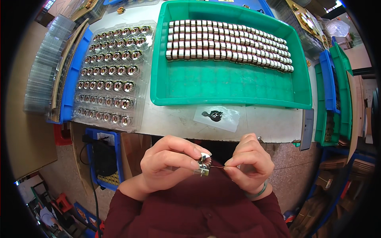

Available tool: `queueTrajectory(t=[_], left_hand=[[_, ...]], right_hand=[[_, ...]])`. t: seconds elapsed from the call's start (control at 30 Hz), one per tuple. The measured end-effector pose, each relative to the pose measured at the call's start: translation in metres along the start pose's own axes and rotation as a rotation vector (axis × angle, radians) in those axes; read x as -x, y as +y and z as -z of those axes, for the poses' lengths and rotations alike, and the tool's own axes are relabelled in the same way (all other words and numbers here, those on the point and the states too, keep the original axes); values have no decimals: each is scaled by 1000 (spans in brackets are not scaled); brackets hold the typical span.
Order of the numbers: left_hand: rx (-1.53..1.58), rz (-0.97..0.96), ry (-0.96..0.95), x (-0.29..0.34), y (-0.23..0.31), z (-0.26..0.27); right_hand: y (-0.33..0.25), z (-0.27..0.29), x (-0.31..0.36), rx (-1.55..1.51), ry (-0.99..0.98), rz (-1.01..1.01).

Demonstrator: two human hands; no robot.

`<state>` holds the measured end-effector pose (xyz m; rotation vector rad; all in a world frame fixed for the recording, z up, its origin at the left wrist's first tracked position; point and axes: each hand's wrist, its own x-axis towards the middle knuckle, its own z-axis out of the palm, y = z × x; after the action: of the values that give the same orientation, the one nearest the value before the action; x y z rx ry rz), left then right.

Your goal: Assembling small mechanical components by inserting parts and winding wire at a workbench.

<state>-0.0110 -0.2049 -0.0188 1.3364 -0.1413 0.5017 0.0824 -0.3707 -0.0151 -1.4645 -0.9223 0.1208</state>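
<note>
Between the thumb and fingers of my left hand (168, 163) is a wire-wound toroidal coil (204, 162) with a white top and a small pale base. A thin copper-coloured wire (218, 166) runs from the coil to my right hand (251, 164), where thumb and forefinger pinch its end. Both hands are in front of my body, just off the table's near edge. Part of the coil is hidden behind my left fingers.
A green bin (230, 89) holds rows of white-topped coils (222, 43). Left of it lies a clear plastic tray (139, 93) of wound coils. A paper (230, 123) with a black mark lies near the table edge (274, 137). Stacked clear trays (45, 67) stand far left.
</note>
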Motion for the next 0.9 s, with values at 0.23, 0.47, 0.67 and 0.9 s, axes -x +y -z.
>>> queueTrajectory(t=[0.23, 0.47, 0.67, 0.9], left_hand=[[19, -11, 8, 0, -2, 1], [25, -15, -5, 0, -3, 1], [13, 0, 18, 3, -4, 4], [2, 39, 41, 5, -5, 5]], right_hand=[[1, 2, 2, -2, -25, -10], [4, 2, 3, -58, 4, -14], [31, 3, 6, 319, 85, -57], [69, 4, 17, 791, 84, -122]])
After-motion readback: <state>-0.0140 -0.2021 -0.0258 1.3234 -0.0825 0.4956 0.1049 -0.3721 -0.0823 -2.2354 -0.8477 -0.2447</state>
